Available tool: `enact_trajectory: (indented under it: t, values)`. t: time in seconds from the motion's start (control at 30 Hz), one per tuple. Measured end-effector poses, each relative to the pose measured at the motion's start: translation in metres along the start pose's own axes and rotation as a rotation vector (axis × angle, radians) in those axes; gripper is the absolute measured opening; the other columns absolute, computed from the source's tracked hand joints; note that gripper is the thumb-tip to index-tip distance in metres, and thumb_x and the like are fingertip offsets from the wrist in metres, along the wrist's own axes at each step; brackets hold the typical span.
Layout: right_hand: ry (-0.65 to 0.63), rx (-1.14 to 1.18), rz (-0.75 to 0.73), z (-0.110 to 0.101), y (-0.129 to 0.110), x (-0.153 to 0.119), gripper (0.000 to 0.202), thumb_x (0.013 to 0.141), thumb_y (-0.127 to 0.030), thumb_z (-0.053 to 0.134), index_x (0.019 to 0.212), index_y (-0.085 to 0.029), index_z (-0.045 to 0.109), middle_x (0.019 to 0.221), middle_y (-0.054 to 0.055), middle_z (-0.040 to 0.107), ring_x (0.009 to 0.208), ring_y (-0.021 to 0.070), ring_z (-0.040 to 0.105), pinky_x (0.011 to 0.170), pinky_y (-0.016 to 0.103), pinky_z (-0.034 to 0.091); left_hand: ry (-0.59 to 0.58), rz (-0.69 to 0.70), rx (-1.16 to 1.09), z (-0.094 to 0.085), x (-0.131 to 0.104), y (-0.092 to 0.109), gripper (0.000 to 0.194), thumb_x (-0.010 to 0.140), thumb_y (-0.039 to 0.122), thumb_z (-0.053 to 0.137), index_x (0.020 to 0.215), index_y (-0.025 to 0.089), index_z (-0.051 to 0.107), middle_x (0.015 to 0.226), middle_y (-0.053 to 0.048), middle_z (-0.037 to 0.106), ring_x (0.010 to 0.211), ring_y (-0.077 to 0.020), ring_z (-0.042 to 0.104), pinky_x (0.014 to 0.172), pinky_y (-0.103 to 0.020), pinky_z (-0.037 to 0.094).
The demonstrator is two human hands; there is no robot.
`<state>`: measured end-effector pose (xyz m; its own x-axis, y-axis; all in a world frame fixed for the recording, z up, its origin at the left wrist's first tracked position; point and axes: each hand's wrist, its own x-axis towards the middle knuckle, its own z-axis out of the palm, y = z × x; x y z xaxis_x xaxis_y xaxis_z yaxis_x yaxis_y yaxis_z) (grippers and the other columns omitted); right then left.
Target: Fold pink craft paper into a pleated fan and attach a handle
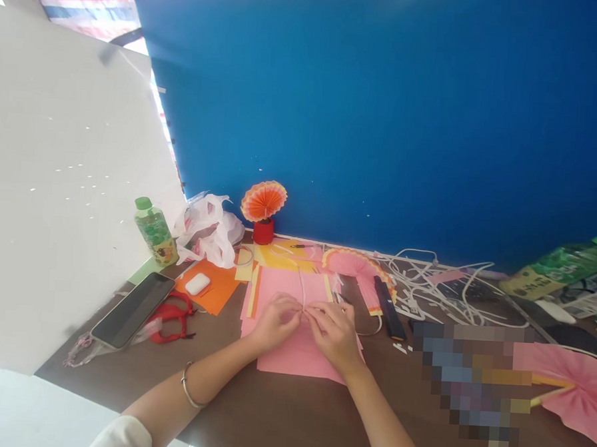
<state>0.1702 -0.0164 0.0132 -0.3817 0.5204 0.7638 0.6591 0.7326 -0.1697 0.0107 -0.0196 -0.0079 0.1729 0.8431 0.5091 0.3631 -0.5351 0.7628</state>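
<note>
My left hand (pixel 277 321) and my right hand (pixel 333 331) meet fingertip to fingertip above a stack of pink paper (pixel 296 362). Both pinch the lower part of a thin pale strip (pixel 303 285), which rises away from me between them. Its exact material is hard to make out, and my fingers hide its lower end. A yellow-orange paper strip (pixel 254 294) lies along the left side of the stack. Just right of the stack sits a folded pink paper piece (pixel 370 290) with a yellow-orange edge.
On the left are a phone (pixel 132 309), red-handled pliers (pixel 173 320), orange paper (pixel 225 288), a white case (pixel 198 283), a green bottle (pixel 156 233) and a plastic bag (pixel 212 236). A paper fan (pixel 264 201) stands behind. Tangled white cables (pixel 442 298) and a pink fan (pixel 582 392) lie right.
</note>
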Motion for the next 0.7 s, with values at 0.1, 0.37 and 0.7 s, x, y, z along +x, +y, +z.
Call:
enact_trajectory:
  t: [0.1,0.37,0.7]
  values:
    - [-0.063,-0.058,-0.066,0.0009,0.0034,-0.0035,0.018,0.086,-0.013,0.046,0.084,-0.020,0.063,0.082,0.002,0.066,0.076,0.0125,0.059,0.079,0.032,0.029,-0.005,0.048,0.076,0.0003,-0.0004,-0.0042,0.015,0.079,0.019,0.050,0.080,0.020,0.065,0.083,-0.005,0.065,0.087,-0.0192,0.056,0.080,-0.036,0.046]
    - [-0.116,-0.080,-0.125,0.0046,0.0038,-0.0068,0.021,0.088,-0.015,0.041,0.085,-0.020,0.062,0.083,0.003,0.065,0.078,0.0142,0.057,0.078,0.032,0.031,0.012,0.104,0.188,-0.0014,0.0004,-0.0053,0.012,0.077,0.021,0.053,0.074,0.020,0.064,0.077,-0.004,0.064,0.081,-0.0189,0.056,0.077,-0.035,0.044]
    - [-0.070,0.051,0.000,0.0051,0.0014,-0.0039,0.016,0.082,-0.013,0.047,0.082,-0.020,0.061,0.079,0.000,0.065,0.074,0.0135,0.059,0.079,0.033,0.033,-0.008,0.097,0.210,-0.0021,0.0005,-0.0043,0.013,0.078,0.022,0.052,0.076,0.021,0.065,0.078,-0.004,0.065,0.080,-0.0188,0.056,0.076,-0.035,0.044]
